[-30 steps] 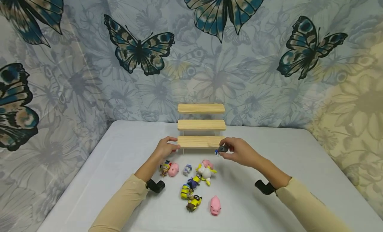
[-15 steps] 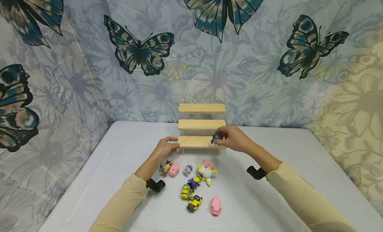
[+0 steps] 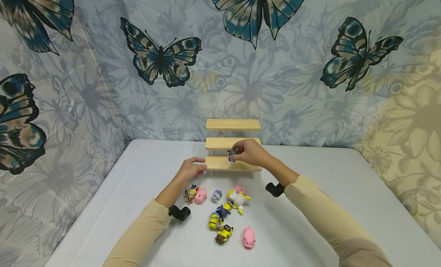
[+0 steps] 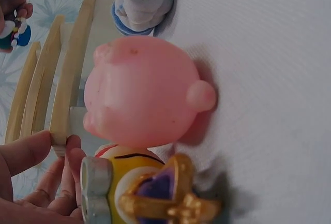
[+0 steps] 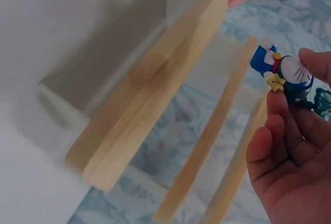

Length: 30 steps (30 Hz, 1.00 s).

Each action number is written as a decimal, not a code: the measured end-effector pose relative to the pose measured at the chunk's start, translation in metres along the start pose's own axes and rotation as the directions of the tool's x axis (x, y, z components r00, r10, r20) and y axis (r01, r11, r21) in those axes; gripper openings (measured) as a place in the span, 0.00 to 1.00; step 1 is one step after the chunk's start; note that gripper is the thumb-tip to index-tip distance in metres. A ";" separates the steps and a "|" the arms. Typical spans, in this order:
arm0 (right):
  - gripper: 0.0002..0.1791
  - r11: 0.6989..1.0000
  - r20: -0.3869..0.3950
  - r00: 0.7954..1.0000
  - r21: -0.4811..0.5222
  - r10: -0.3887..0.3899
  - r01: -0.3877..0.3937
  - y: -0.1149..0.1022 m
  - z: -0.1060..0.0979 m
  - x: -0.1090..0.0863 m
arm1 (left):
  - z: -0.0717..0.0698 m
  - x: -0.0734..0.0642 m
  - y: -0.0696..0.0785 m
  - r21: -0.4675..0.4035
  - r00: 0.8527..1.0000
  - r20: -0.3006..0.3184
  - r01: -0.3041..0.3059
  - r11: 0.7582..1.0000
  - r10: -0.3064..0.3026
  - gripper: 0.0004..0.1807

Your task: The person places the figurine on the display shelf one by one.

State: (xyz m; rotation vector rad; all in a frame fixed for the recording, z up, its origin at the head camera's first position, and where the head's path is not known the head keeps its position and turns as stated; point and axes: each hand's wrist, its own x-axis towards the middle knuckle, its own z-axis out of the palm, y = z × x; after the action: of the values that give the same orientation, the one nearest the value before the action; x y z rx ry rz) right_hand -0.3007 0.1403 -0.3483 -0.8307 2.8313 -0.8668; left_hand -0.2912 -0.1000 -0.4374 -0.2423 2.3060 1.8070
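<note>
Between the thumb and fingers of my right hand (image 3: 250,152) is a small blue-and-white cat figurine (image 5: 296,74) with a red collar and a yellow star. It is held above the lowest board of a three-tier wooden shelf (image 3: 218,163). At that board's left end, my left hand (image 3: 190,170) grips the edge, its thumb and fingers around the corner in the left wrist view. Nearest to the left hand on the table lie a yellow minion figurine with a crown (image 4: 155,193) and a round pink pig (image 4: 145,92).
In front of the shelf lie several more toys: a grey-blue figurine (image 3: 216,196), a white-and-yellow figurine (image 3: 238,199), a purple-clothed minion (image 3: 224,208), other minions (image 3: 224,234) and a pink pig (image 3: 249,237). Butterfly-patterned cloth (image 3: 165,106) hangs behind the white table (image 3: 296,228).
My right hand has carried the cat figurine left and upward, from the lowest board's right end to above its middle. The left hand stays at the board's left end.
</note>
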 end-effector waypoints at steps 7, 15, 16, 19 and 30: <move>0.14 1.000 0.026 0.999 -0.009 0.023 -0.022 -0.009 0.012 0.020 | 0.001 0.002 0.000 0.011 1.000 -0.006 0.018 1.000 -0.018 0.20; 0.14 0.998 0.011 0.999 -0.059 0.034 -0.034 -0.017 0.026 0.036 | -0.001 0.001 0.001 0.033 1.000 -0.001 0.023 0.999 -0.023 0.20; 0.14 0.997 0.012 0.999 -0.066 0.035 -0.035 -0.018 0.028 0.038 | -0.002 0.001 0.002 0.029 1.000 0.001 0.023 0.999 -0.023 0.20; 0.15 0.997 0.013 1.000 -0.079 0.029 -0.027 -0.021 0.034 0.043 | -0.002 0.001 0.003 0.021 1.000 0.006 0.024 0.999 -0.024 0.20; 0.13 0.986 -0.018 1.000 -0.165 0.025 -0.028 -0.031 0.051 0.052 | -0.003 -0.001 0.002 0.018 1.000 0.014 0.022 1.000 -0.023 0.19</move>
State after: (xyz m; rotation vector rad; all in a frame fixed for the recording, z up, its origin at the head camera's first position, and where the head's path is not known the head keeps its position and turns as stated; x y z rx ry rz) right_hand -0.3194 0.0667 -0.3693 -0.8041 2.9528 -0.6455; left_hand -0.2913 -0.1023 -0.4343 -0.2508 2.2995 1.7711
